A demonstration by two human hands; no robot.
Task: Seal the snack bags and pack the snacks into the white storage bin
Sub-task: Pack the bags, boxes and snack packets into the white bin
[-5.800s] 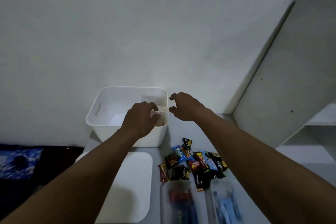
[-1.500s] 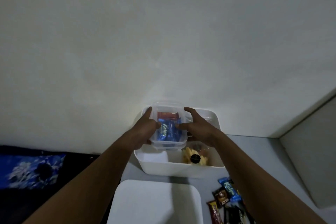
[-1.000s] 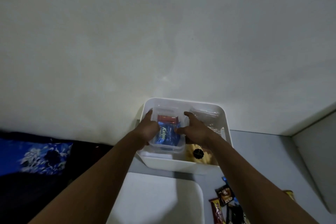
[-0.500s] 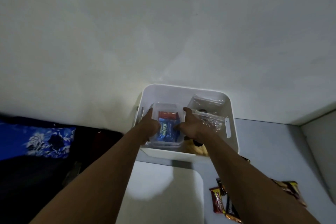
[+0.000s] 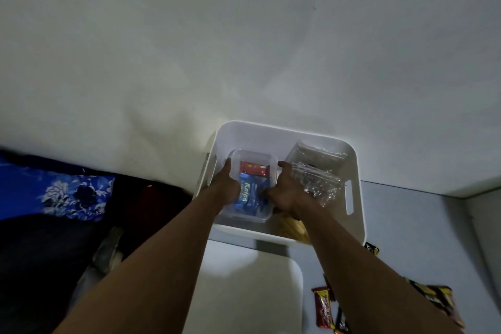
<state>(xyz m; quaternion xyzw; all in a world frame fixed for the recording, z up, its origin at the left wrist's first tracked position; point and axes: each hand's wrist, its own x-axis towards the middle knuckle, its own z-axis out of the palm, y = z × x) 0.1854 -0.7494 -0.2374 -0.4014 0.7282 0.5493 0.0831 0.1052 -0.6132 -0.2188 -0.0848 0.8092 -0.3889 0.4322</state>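
**Container now down inside the bin**

The left hand point(image 5: 225, 186) holds the left side of the clear container point(image 5: 253, 171), thumb over its lid. The right hand point(image 5: 290, 192) holds the right side, so both grips are closed round it. A second and a half ago it hung above the rim. It now sits low in the left half of the white storage bin point(image 5: 271, 133). Clear zip bags point(image 5: 320, 179) stand just to its right. Loose snack bars point(image 5: 324, 310) lie on the bench point(image 5: 423, 228).
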